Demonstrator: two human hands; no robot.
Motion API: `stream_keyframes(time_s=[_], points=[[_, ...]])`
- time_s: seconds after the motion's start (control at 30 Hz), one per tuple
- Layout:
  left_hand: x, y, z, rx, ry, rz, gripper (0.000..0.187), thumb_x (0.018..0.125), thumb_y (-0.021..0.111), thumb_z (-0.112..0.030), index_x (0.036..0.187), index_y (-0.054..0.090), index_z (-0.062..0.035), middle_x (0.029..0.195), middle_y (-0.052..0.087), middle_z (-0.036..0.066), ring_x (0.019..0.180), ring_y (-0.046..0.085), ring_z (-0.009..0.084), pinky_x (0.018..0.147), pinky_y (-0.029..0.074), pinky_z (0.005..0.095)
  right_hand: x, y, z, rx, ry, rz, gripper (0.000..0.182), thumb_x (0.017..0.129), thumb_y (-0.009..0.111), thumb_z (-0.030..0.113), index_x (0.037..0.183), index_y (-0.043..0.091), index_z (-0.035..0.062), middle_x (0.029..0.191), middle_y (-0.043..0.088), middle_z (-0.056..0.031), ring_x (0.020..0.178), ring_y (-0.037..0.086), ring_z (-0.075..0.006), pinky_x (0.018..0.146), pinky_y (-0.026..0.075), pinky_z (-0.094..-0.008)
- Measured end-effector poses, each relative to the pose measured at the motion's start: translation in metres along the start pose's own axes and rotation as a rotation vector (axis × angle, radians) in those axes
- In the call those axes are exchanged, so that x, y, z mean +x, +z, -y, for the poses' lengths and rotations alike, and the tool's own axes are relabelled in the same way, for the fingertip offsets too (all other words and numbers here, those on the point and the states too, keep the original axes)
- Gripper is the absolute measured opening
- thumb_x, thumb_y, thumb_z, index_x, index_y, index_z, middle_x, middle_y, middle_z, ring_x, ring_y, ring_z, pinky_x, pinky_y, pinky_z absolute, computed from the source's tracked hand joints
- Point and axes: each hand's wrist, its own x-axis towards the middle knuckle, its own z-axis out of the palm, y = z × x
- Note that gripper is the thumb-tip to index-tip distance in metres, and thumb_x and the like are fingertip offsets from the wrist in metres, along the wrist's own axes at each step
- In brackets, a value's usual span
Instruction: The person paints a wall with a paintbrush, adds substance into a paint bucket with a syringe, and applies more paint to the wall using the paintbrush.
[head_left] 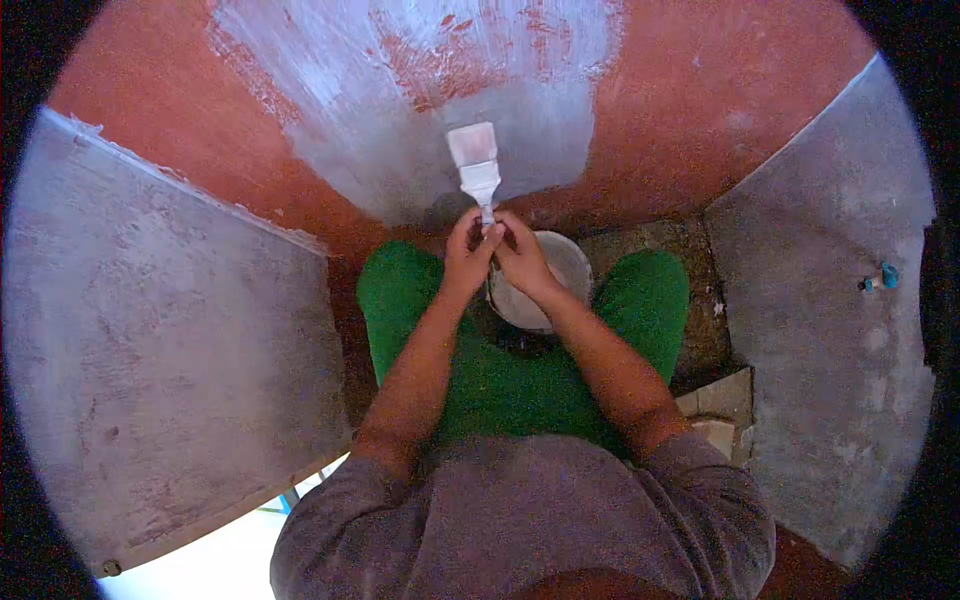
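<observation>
A wide paintbrush (477,165), coated in whitish paint, points up and away from me. Both my left hand (468,255) and my right hand (522,255) are closed around the end of its handle, with their fingertips close together. Beneath my right hand and forearm is a round bucket (572,270) with pale contents, between my knees. Past the brush, the red wall (680,90) carries a large patch of whitish-grey paint (380,150), brighter and streaky toward the top.
Grey walls stand at the left (180,330) and right (830,330). A blue-handled tap (885,278) sticks out of the right wall. Broken slabs (725,400) lie by my right knee. Bright light enters at the lower left.
</observation>
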Motion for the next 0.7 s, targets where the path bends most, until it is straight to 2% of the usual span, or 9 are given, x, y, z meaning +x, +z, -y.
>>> stream_keyframes(time_s=[0.1, 0.2, 0.27, 0.33, 0.37, 0.47, 0.57, 0.67, 0.7], points=[[0.004, 0.004, 0.005, 0.046, -0.007, -0.001, 0.03, 0.088, 0.063, -0.022, 0.111, 0.058, -0.0032, 0.098, 0.062, 0.004, 0.088, 0.056, 0.013, 0.081, 0.045, 0.0291, 0.004, 0.003, -0.037, -0.02, -0.044, -0.012, 0.012, 0.091, 0.051, 0.014, 0.096, 0.059, 0.0064, 0.071, 0.054, 0.0003, 0.054, 0.046, -0.0074, 0.046, 0.038, -0.0246], [-0.007, 0.007, 0.03, 0.054, -0.15, 0.001, 0.029, 0.088, 0.063, -0.024, 0.108, 0.059, -0.0033, 0.094, 0.062, 0.005, 0.086, 0.057, 0.0139, 0.078, 0.046, 0.0297, -0.004, -0.002, -0.069, -0.026, 0.273, 0.052, 0.015, 0.088, 0.054, 0.017, 0.087, 0.062, 0.0047, 0.068, 0.055, -0.0009, 0.051, 0.047, -0.0089, 0.044, 0.038, -0.0265], [-0.007, 0.009, 0.043, 0.053, -0.234, 0.0, 0.027, 0.087, 0.063, -0.024, 0.105, 0.059, -0.0034, 0.091, 0.063, 0.005, 0.083, 0.057, 0.0142, 0.075, 0.046, 0.0299, 0.003, -0.015, -0.025, 0.114, 0.581, 0.169, 0.018, 0.086, 0.054, 0.019, 0.083, 0.063, 0.0036, 0.064, 0.055, -0.0018, 0.048, 0.047, -0.0103, 0.042, 0.038, -0.028], [-0.006, 0.011, 0.047, 0.049, -0.28, 0.024, 0.026, 0.087, 0.062, -0.024, 0.101, 0.06, -0.0029, 0.087, 0.063, 0.006, 0.079, 0.057, 0.0139, 0.071, 0.046, 0.0306, 0.008, -0.023, 0.002, -0.03, 0.65, 0.234, 0.023, 0.086, 0.053, 0.023, 0.082, 0.063, 0.0031, 0.061, 0.055, -0.003, 0.045, 0.047, -0.0121, 0.04, 0.037, -0.0295], [-0.005, 0.011, 0.049, 0.049, -0.302, 0.04, 0.025, 0.088, 0.061, -0.025, 0.099, 0.06, -0.0027, 0.085, 0.062, 0.006, 0.077, 0.056, 0.0137, 0.069, 0.046, 0.0309, 0.009, -0.025, 0.007, -0.1, 0.682, 0.263, 0.025, 0.086, 0.053, 0.025, 0.082, 0.063, 0.0028, 0.059, 0.055, -0.0037, 0.043, 0.047, -0.013, 0.039, 0.037, -0.0303], [-0.007, 0.008, 0.053, -0.015, -0.561, 0.146, 0.029, 0.089, 0.056, -0.03, 0.096, 0.061, -0.0021, 0.08, 0.062, 0.006, 0.073, 0.056, 0.0134, 0.064, 0.046, 0.0314, 0.002, -0.019, -0.032, -0.163, 0.639, 0.323, 0.028, 0.086, 0.051, 0.028, 0.079, 0.063, 0.0031, 0.056, 0.056, -0.0063, 0.042, 0.05, -0.014, 0.039, 0.038, -0.0315], [-0.01, 0.009, 0.07, 0.125, -0.603, 0.217, 0.035, 0.09, 0.051, -0.035, 0.094, 0.062, -0.0029, 0.078, 0.061, 0.004, 0.068, 0.054, 0.0127, 0.059, 0.044, 0.0314, -0.01, -0.019, -0.026, 0.085, 0.684, 0.239, 0.029, 0.085, 0.051, 0.029, 0.078, 0.062, 0.0028, 0.057, 0.058, -0.0082, 0.042, 0.052, -0.0166, 0.039, 0.04, -0.0324], [-0.009, 0.007, 0.077, -0.112, -0.866, 0.352, 0.038, 0.089, 0.05, -0.039, 0.093, 0.064, -0.0045, 0.076, 0.061, 0.005, 0.064, 0.052, 0.0126, 0.054, 0.042, 0.0301, -0.001, -0.018, -0.03, 0.012, 0.877, 0.318, 0.028, 0.086, 0.051, 0.028, 0.081, 0.063, 0.0031, 0.06, 0.06, -0.0093, 0.043, 0.053, -0.0177, 0.04, 0.041, -0.0325], [-0.008, 0.008, 0.064, -0.135, -0.815, 0.317, 0.036, 0.089, 0.05, -0.038, 0.094, 0.063, -0.0051, 0.077, 0.061, 0.005, 0.064, 0.052, 0.0123, 0.053, 0.041, 0.0296, -0.001, -0.019, -0.054, -0.07, 0.691, 0.338, 0.029, 0.087, 0.051, 0.029, 0.081, 0.063, 0.0031, 0.062, 0.06, -0.0098, 0.045, 0.054, -0.0175, 0.041, 0.042, -0.0329]])
